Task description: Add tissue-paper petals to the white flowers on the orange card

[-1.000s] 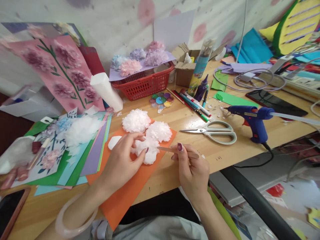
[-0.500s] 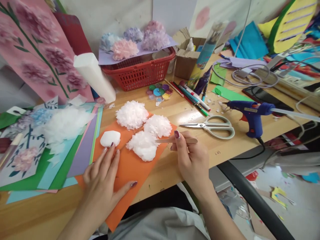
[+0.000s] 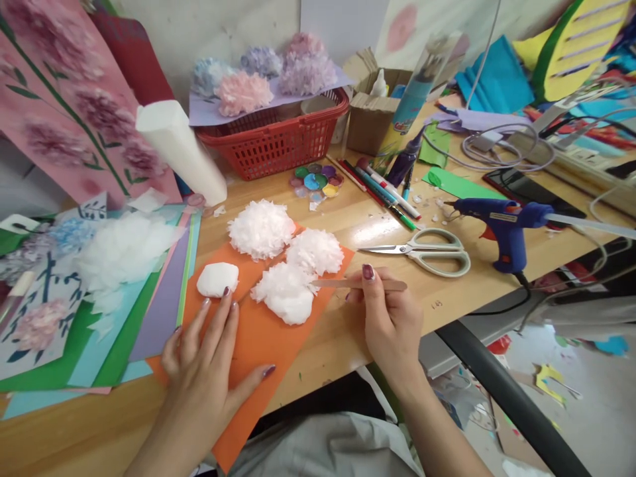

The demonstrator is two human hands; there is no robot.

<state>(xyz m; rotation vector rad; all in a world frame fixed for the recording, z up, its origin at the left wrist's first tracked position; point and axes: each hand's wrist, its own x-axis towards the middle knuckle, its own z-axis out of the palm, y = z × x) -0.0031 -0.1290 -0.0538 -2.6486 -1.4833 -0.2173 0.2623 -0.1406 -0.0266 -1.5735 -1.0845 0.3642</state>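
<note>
Frame centre: stick (image 3: pixel 334 283) pinched in right hand (image 3: pixel 395 324), tip at white puff (image 3: pixel 285 293). Lower left: left hand (image 3: pixel 206 364) spread on orange sheet (image 3: pixel 263 348). Puff could be torn by jabbed tip.

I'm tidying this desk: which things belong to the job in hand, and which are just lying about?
Likely in the job: flat stick in the right hand, orange sheet under the left hand, white puffs, white pad.

Apparently lying about: scissors, glue gun, red basket, markers.

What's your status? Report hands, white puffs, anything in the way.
Left hand open on orange sheet. Right hand gripping flat stick, tip at front white puff. Scissors nearby, not blocking.
</note>
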